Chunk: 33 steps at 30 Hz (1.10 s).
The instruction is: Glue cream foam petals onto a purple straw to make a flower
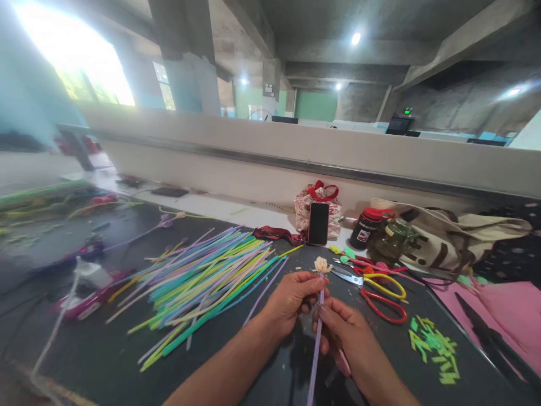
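Observation:
A pipe cleaner flower with a small cream head [322, 265] and a long lavender stem [315, 361] is held upright in front of me. My left hand [291, 299] pinches the stem just below the head, with thumb and fingers closed. Lower down, my right hand [342, 327] grips the same stem between thumb and fingers; its other fingers are curled and partly hidden. Just right of the flower head lie scissors [380, 287] with one yellow and one red handle. Left of my hands spreads a large pile of pastel pipe cleaners [211, 282].
Short green cut pieces [435, 344] lie to the right, near pink sheets [502, 316]. At the back stand a phone [318, 224], a patterned bag [302, 206], a black bottle [364, 230], a glass jar [391, 242] and a canvas bag [443, 237]. A magenta corded tool [91, 299] sits left.

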Motion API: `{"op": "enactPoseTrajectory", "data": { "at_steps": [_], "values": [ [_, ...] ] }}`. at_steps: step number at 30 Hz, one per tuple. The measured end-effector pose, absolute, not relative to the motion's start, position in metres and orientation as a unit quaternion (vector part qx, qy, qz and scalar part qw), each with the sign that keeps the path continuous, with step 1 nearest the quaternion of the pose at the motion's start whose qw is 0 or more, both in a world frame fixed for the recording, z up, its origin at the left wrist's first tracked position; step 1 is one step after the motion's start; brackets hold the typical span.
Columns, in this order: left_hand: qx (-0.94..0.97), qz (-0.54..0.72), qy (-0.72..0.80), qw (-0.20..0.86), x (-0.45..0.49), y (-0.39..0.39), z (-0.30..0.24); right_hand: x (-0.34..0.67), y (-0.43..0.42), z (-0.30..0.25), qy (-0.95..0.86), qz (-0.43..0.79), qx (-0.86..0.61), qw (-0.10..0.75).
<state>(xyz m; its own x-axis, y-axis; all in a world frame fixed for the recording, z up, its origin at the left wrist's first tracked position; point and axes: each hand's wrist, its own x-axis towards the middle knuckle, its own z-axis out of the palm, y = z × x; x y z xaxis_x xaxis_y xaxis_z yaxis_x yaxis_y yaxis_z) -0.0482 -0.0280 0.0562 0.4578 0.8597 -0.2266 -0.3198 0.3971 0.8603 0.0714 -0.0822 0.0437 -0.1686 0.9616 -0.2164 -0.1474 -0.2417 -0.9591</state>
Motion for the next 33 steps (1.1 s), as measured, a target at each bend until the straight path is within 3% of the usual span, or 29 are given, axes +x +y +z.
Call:
{"op": "enactPoseTrajectory", "data": {
  "at_steps": [20, 33],
  "values": [
    [0.367, 0.369, 0.337, 0.785, -0.033, -0.017, 0.045, 0.08, -0.078, 0.038, -0.347, 0.629, -0.511, 0.472],
    [0.308, 0.381, 0.321, 0.81, -0.033, -0.007, 0.033, 0.083, -0.081, 0.019, -0.398, 0.617, -0.577, 0.357]
  ]
}}
